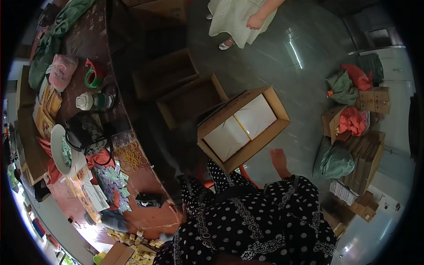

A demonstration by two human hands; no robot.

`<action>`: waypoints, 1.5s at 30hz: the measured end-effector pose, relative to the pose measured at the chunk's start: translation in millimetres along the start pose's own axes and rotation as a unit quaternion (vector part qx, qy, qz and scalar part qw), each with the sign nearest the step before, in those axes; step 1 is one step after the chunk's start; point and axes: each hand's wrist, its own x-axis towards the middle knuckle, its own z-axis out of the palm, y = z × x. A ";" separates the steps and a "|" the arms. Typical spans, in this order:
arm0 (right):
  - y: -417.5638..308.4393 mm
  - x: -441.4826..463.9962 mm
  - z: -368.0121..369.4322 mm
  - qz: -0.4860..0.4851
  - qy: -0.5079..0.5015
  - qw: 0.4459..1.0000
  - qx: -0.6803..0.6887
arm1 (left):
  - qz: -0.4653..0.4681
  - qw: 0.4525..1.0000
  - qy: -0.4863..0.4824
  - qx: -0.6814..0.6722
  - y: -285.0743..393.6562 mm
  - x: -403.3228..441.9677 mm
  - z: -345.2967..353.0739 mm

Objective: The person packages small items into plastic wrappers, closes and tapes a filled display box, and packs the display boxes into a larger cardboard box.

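My right hand [279,160] is low in the view, just below the near right corner of an open cardboard box [269,145], with a gap between them. Its fingers look short and foreshortened, so I cannot tell whether they are curled, and no object shows in it. Inside the box lie two white stacks [227,138], side by side, with a yellow band [242,127] between them. My left hand does not show. My polka-dot clothing [247,212] fills the bottom of the view.
Open empty-looking cartons [192,99] stand beyond the box. On the left, a red table [95,53] bears a jar [92,101], tape dispenser [92,76], rubber bands [130,157], small packets [112,181] and a white bowl [59,150]. Another person [243,20] stands ahead. Flattened cartons [364,159] and bags are at right.
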 end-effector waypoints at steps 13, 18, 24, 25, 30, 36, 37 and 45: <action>-136.2 30.5 56.2 0.212 0.064 0.864 0.452 | -0.049 0.973 -0.124 -0.188 59.1 108.8 -42.7; -135.1 90.4 51.5 0.116 0.121 0.969 0.179 | 0.150 0.964 -0.014 -0.221 182.1 217.8 -43.4; -186.2 137.9 8.5 0.110 0.140 0.981 0.072 | 0.037 0.955 -0.281 -0.090 266.7 282.6 -20.8; -185.9 150.8 -4.4 0.092 0.150 0.982 0.067 | 0.040 0.928 -0.365 -0.058 267.7 287.3 -12.3; -184.9 251.0 -83.5 -0.002 0.131 0.985 -0.114 | 0.046 0.908 -0.409 -0.081 346.2 261.3 32.4; -240.5 339.5 -137.4 -0.106 0.034 0.976 -0.186 | 0.032 0.925 -0.323 -0.199 453.9 258.3 128.7; -237.6 346.8 -139.6 -0.144 0.049 0.977 -0.149 | 0.004 0.920 -0.332 -0.208 468.6 259.0 143.8; -210.7 365.7 -159.7 -0.135 0.100 0.974 -0.155 | -0.056 0.933 -0.335 -0.121 523.5 241.4 166.3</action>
